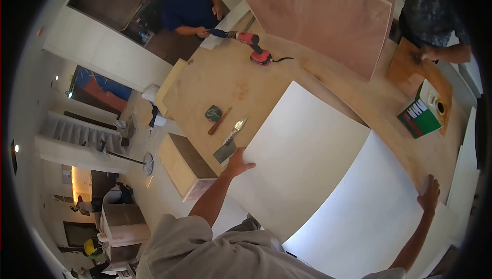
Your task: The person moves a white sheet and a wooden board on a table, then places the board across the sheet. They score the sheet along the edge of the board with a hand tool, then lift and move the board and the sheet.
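Observation:
A large white sheet lies before me, gently bowed, with a line between a greyer half and a brighter half. My left hand is closed on its left edge, thumb over the top face. At the right edge, my right hand grips the brighter half, fingers reaching past the border. Just beyond my left hand are a flat scraper blade, a shiny pointed tool, a brown-handled tool and a dark green block.
The sheet overlaps a wooden worktable. A red cordless drill stands toward the back, a green-and-white can at right. One person is across the table, another at right by a leaning reddish panel. An open-topped wooden box is at left.

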